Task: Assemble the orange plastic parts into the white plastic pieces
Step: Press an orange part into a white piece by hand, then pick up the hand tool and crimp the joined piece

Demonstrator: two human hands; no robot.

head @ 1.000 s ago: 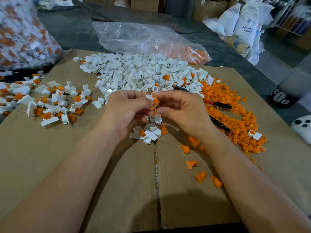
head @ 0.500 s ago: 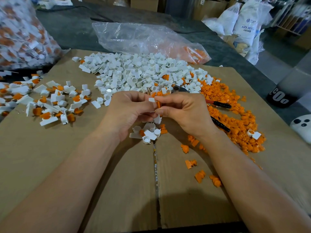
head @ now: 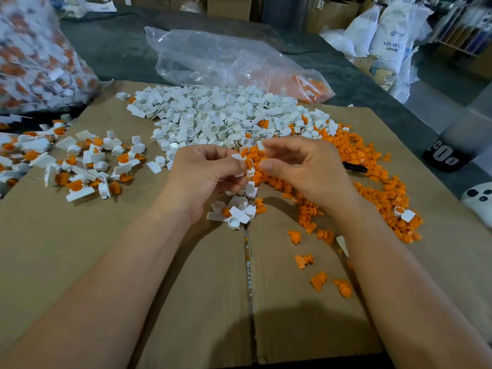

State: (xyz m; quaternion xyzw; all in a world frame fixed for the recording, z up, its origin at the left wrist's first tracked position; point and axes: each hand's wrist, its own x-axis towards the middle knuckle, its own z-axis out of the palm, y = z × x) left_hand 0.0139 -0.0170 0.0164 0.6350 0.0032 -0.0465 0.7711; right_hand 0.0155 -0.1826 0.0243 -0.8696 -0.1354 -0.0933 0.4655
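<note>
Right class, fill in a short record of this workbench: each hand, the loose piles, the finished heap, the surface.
Left hand: pinches a white piece with an orange part
Right hand: beside it, fingers loose, nothing visibly held
White pieces: heap, far centre
Orange parts: heap, right side
Assembled pieces: scattered, left side
Surface: cardboard sheet

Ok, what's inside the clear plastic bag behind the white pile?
Orange parts are bunched in the right corner of the bag. The rest looks nearly flat, but its folds and glare hide whether anything else lies inside.
</note>
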